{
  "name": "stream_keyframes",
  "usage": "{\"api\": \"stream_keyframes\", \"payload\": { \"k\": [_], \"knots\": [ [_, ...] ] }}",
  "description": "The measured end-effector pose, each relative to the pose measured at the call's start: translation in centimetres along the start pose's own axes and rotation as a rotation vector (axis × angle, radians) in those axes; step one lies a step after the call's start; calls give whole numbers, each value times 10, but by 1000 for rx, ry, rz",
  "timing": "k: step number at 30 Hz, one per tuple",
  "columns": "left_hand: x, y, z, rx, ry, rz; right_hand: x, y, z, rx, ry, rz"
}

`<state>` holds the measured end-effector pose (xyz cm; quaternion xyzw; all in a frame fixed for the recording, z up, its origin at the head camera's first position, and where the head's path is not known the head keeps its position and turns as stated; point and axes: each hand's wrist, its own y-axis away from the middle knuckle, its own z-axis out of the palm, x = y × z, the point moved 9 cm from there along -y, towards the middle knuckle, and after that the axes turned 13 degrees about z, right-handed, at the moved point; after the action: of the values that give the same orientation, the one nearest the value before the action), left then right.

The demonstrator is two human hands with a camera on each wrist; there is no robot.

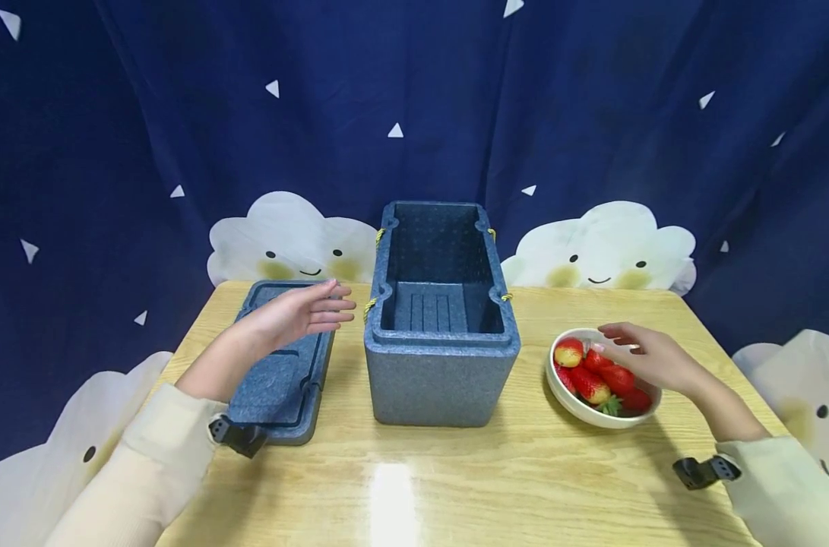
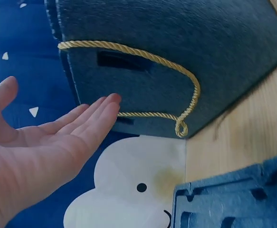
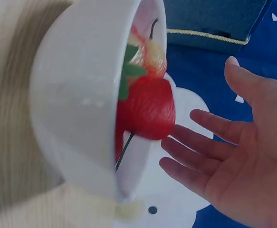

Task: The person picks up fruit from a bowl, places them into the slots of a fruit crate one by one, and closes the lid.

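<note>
My right hand (image 1: 650,357) hovers over the far right side of a white bowl (image 1: 564,391) full of red strawberries (image 1: 590,385). In the right wrist view its fingers are spread and loosely bent, fingertips close by a strawberry (image 3: 150,109), with nothing held. My left hand (image 1: 305,310) is raised above a dark blue foam lid (image 1: 270,387), palm turned toward the box and fingers extended. Between the hands stands a blue foam box (image 1: 441,380) without its lid, its inside bare. A yellow rope handle (image 2: 195,90) hangs on the box's left side, beyond the left fingertips.
Everything stands on a light wooden table (image 1: 441,486). Behind it hangs a dark blue curtain (image 1: 441,99) with white triangles and smiling clouds. The lid lies flat left of the box, and the bowl is on its right.
</note>
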<state>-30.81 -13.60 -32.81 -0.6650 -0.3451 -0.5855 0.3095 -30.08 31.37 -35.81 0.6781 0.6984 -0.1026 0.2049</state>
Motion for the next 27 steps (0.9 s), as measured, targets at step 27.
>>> {"api": "stream_keyframes", "payload": {
  "k": [27],
  "knots": [
    [-14,-32,10,152,224,-229,30,16,12,-101,-40,-2]
  ]
}}
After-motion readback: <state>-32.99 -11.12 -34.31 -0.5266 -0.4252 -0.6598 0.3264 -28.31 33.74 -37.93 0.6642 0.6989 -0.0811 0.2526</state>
